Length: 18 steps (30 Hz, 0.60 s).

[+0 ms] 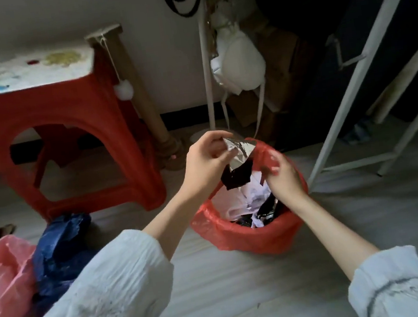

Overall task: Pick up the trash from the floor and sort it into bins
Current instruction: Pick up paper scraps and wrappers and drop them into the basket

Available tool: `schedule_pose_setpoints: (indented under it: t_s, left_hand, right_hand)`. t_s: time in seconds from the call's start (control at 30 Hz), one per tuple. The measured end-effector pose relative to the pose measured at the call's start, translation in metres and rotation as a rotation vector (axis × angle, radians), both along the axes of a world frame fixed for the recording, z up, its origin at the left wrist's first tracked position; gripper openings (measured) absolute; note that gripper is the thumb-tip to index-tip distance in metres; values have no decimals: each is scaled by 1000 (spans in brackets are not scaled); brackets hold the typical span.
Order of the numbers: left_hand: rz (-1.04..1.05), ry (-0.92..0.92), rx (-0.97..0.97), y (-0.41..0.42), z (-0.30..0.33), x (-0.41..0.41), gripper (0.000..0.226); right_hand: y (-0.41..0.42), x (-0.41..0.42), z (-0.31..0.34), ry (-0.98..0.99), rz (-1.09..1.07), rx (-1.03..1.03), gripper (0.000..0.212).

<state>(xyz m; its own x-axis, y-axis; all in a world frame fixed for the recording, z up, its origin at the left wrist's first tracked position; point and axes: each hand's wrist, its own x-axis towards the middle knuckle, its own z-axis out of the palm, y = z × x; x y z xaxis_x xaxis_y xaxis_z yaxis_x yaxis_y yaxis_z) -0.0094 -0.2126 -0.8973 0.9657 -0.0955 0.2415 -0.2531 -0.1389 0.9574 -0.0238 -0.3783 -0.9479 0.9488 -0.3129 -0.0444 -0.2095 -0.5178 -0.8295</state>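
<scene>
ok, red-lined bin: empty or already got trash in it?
Already has trash. The red-lined bin holds white paper scraps and dark wrappers; how deep the pile goes, cannot tell.

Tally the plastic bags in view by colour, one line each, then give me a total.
Red or pink: 2, the red bin liner the right hand grips, and the pink bag on the floor at left.
Blue: 1, the blue bag beside the pink one.
Total: 3
</scene>
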Motion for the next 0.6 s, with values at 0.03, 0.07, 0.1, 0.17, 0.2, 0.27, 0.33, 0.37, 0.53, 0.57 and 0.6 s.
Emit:
schedule_pose_setpoints:
  t_s: [0.03, 0.07, 0.1, 0.17, 0.2, 0.27, 0.33, 0.37, 0.53, 0.57, 0.6]
  left_hand:
    - [6, 20, -35, -4, -2, 2, 30]
    - [16, 38, -57, -7, -8, 4, 29]
    - [39, 65, -68, -8, -17, 5, 27]
    - [95, 150, -62, -8, -39, 5, 22]
    - [110, 189, -20, -8, -52, 4, 21]
    - [88, 249, 208, -5, -77, 1, 24]
    - [23, 296, 494, -2, -92, -4, 33]
    - [2, 299, 595, 0, -95, -7, 39]
    - [-54, 159, 805, 12, -77, -10, 35]
    - [-59, 140, 811, 16, -69, -11, 31]
    - [-66, 127, 819, 23, -62, -13, 27]
  right_hand:
    - [-3, 0, -2, 6, 11, -15, 46]
    - [-4, -1, -5, 25, 35, 2, 49]
    - [-4, 0, -11, 28, 78, 25, 51]
    - [-1, -1, -20, 70, 116, 64, 55]
    - [1, -3, -22, 103, 120, 71, 56]
    - [4, -5, -28, 151, 131, 47, 55]
    - [4, -8, -33, 178, 145, -10, 53]
    - [5, -9, -34, 177, 151, -32, 52]
    - [14, -23, -27, 152, 213, -131, 47]
    - [18, -25, -24, 137, 226, -143, 46]
    - [24, -28, -19, 124, 237, -150, 44]
